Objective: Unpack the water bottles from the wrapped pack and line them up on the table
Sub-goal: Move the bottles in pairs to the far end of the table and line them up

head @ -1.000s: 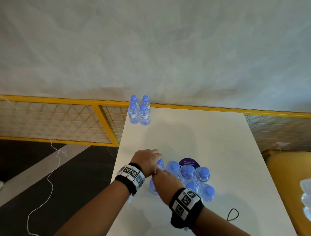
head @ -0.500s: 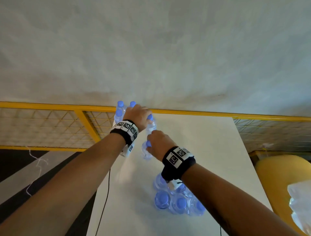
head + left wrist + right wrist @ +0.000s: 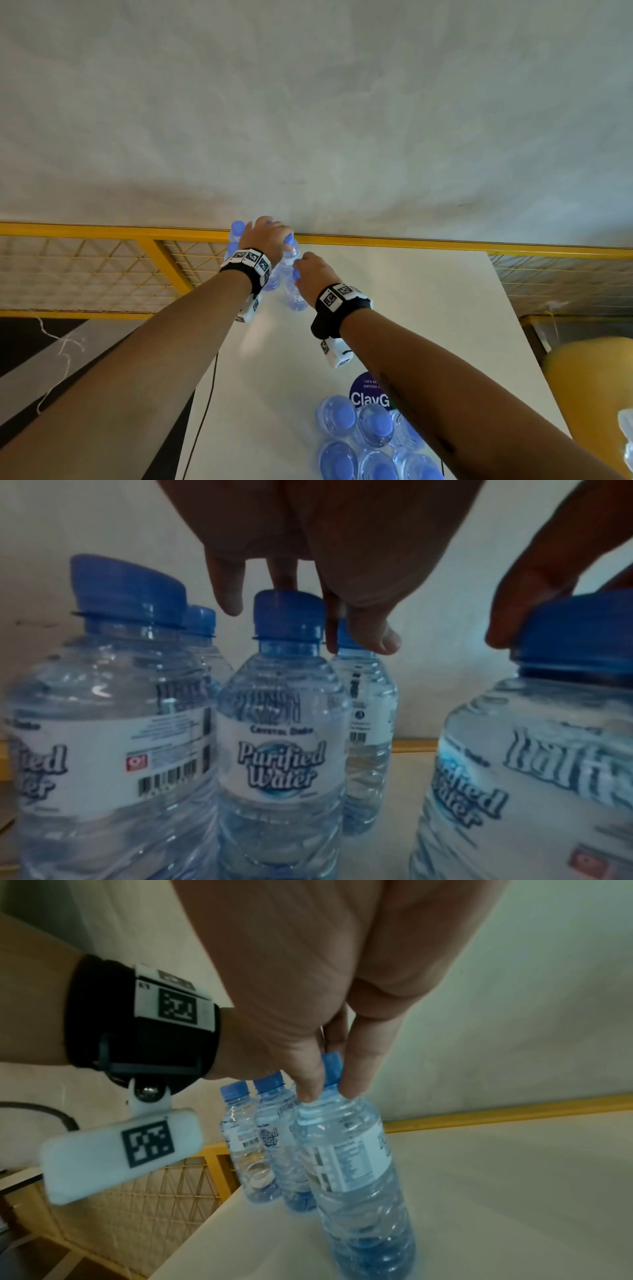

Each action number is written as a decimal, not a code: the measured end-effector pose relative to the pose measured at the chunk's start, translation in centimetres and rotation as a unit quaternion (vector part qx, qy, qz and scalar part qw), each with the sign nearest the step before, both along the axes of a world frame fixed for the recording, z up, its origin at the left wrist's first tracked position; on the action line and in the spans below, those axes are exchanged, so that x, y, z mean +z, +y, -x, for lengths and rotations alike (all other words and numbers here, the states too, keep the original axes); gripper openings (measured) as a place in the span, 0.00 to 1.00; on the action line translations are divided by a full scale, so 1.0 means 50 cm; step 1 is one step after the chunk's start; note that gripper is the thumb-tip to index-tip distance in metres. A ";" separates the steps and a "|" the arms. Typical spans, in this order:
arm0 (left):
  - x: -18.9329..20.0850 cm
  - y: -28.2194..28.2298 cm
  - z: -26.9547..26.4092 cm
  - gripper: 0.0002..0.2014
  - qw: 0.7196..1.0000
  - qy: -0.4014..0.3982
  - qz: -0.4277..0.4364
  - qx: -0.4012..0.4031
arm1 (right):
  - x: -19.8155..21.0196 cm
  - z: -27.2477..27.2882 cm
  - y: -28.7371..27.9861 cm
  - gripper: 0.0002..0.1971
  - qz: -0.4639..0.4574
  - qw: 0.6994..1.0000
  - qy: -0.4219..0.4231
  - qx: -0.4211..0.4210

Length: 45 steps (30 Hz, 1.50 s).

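Observation:
Several clear water bottles (image 3: 236,230) with blue caps stand at the far left corner of the white table (image 3: 411,308). My left hand (image 3: 270,236) hangs over them; its thumb (image 3: 520,601) and a finger pinch the cap of one more bottle (image 3: 289,258) at the group's right side. My right hand (image 3: 308,274) pinches the cap of another bottle (image 3: 352,1150) just in front of it, with the base on the table. The rest of the pack (image 3: 371,425), several bottles seen from above, stands near me under my right forearm.
A yellow mesh railing (image 3: 102,274) runs along the table's far and left sides, before a grey wall. A purple round sticker (image 3: 368,390) lies beside the pack. A black cable (image 3: 205,394) hangs at the left edge. A yellow object (image 3: 589,394) sits at the right.
Each hand took a bottle from the pack near me and carried it to the far left corner. The bottles now sit beside the standing group.

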<state>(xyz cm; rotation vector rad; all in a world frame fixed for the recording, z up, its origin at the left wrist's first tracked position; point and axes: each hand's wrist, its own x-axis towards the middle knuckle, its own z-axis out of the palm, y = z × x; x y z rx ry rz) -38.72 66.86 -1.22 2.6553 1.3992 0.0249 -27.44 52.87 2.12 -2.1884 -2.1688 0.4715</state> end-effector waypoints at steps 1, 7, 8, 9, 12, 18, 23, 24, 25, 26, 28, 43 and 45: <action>-0.006 0.013 -0.003 0.09 1.000 0.000 0.015 -0.001 | -0.003 -0.001 0.014 0.13 -0.003 1.000 -0.002 0.001; -0.048 0.072 -0.022 0.08 0.998 -0.008 0.059 -0.022 | 0.010 -0.003 0.068 0.13 -0.014 0.995 0.093 -0.037; -0.047 0.071 -0.023 0.04 0.998 -0.011 0.047 -0.030 | 0.013 -0.002 0.075 0.14 -0.020 0.996 0.078 -0.038; -0.043 0.063 -0.025 0.07 0.998 -0.011 0.032 -0.043 | 0.016 0.000 0.080 0.15 -0.021 0.998 0.055 -0.034; -0.041 0.056 -0.026 0.08 0.999 -0.015 0.016 -0.050 | 0.015 0.001 0.088 0.16 -0.030 0.999 0.037 -0.025; -0.047 0.042 -0.036 0.10 0.998 -0.040 0.002 -0.043 | -0.002 0.004 0.097 0.14 -0.054 0.997 0.046 -0.040; -0.063 0.053 -0.029 0.09 0.998 -0.045 0.000 -0.037 | -0.003 0.018 0.096 0.15 -0.052 0.998 0.002 -0.030; -0.075 0.059 -0.027 0.10 0.998 -0.046 -0.004 -0.035 | -0.001 0.019 0.096 0.15 -0.047 0.998 0.011 -0.035; -0.079 0.059 -0.027 0.10 0.998 -0.047 -0.009 -0.038 | 0.001 0.018 0.094 0.15 -0.041 0.998 0.032 -0.048; -0.073 0.057 -0.027 0.10 0.998 -0.046 0.001 -0.042 | 0.007 0.017 0.094 0.15 -0.033 0.996 0.051 -0.063; -0.058 0.054 -0.030 0.07 0.998 -0.039 0.012 -0.039 | 0.011 0.013 0.090 0.17 -0.033 0.993 0.083 -0.072; 0.092 -0.380 0.109 0.22 0.950 -0.267 0.133 -0.098 | 0.112 -0.015 -0.357 0.18 0.033 0.986 0.155 -0.049; 0.070 -0.464 0.109 0.18 0.941 -0.263 0.167 -0.132 | 0.128 -0.004 -0.428 0.15 0.073 0.987 0.133 -0.047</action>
